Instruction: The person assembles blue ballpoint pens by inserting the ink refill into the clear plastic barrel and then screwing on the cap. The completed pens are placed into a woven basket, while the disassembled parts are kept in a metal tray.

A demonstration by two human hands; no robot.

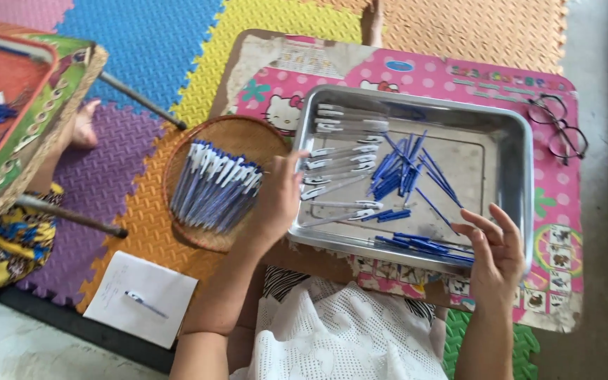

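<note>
A: What do your hands touch?

B: Your left hand (279, 200) rests at the nine o'clock rim of a metal tray (515, 169) holding clear pen barrels (343, 151) and blue refills (399, 172). Your right hand (494, 253) is at five o'clock, fingers spread.

A: And beside it?

B: At nine o'clock, a round basket (248, 137) of assembled pens (216, 186).

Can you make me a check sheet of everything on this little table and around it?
Surface: low pink picture table, worn at its edges.
Job's things: metal tray with clear pen barrels and blue refills; round basket stacked with finished pens.
Clutter: glasses; paper and pen on the floor.
Hands: left hand at tray's left edge; right hand over blue refills, open.
Cables: nothing seen.
Surroundings: coloured foam mats; another table.
</note>
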